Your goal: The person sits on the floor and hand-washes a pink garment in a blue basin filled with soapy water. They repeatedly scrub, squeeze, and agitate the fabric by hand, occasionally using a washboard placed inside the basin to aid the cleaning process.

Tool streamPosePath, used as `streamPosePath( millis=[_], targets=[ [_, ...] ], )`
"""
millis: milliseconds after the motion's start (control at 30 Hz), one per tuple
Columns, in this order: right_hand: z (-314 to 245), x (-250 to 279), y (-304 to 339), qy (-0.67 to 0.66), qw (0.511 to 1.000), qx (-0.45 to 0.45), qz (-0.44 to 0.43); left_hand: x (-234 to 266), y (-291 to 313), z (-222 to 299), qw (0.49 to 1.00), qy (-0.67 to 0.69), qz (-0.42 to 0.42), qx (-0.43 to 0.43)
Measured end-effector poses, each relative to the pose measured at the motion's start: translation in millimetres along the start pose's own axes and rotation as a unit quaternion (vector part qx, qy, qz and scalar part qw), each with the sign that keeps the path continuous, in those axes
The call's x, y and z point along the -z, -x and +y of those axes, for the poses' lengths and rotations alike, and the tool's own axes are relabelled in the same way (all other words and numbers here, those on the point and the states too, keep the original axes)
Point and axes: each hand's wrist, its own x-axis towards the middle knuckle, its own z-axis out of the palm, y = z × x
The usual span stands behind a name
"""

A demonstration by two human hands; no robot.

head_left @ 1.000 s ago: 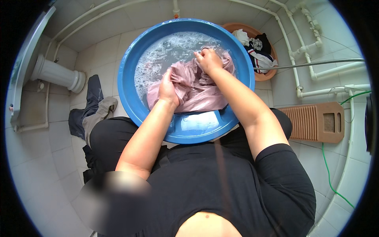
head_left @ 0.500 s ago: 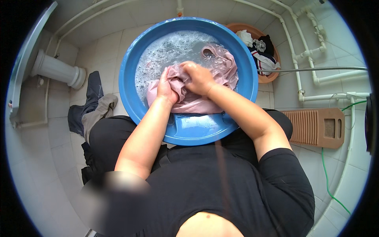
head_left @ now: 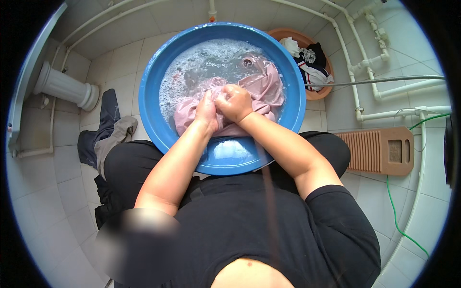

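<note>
A wet pink garment [head_left: 266, 86] lies in soapy water [head_left: 211, 60] inside a large round blue basin [head_left: 158, 129]. My left hand [head_left: 206, 113] is closed on a bunched part of the cloth near the basin's middle. Right beside it my right hand [head_left: 235, 103] grips the same garment, its fingers curled into a fist. The two hands almost touch. Part of the cloth spreads out to the right of my hands, and another fold bulges to the left of them. White suds float mostly along the basin's left and far side.
Behind the basin at the right stands an orange tub [head_left: 326, 91] of clothes. A brown washboard [head_left: 374, 151] lies by my right knee, near a green cord [head_left: 396, 216]. Dark and beige clothes [head_left: 108, 129] lie on the tiles at left, near a white pedestal [head_left: 67, 86]. Pipes [head_left: 355, 91] line the wall.
My hands have come closer together over the garment, the right one moving down toward the left. The cloth between them is bunched tighter. The whole view has shifted slightly.
</note>
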Motion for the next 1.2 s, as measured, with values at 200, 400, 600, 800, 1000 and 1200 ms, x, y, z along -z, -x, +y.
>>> streamPosePath(
  millis=[200,400,600,800,1000,1200],
  targets=[
    [-30,6,11,-0.092,0.969,0.215,-0.075,50,-33,-11,0.99,-0.042,-0.114,-0.072],
    [63,-6,-47,0.102,0.986,-0.121,-0.054,-23,2,11,0.992,0.05,-0.098,-0.056],
    [72,15,-58,0.238,0.888,-0.171,-0.355,30,-28,19,0.995,-0.013,0.025,-0.099],
    [74,22,-57,0.286,0.89,-0.233,-0.267,9,-14,18,0.996,0.037,-0.031,-0.076],
    [-12,1,-10,-0.075,0.986,0.113,-0.095,10,-4,26,0.99,0.08,-0.114,0.003],
    [-47,7,12,-0.086,0.975,0.174,-0.11,10,9,10,0.994,-0.037,-0.051,-0.089]
  ],
)
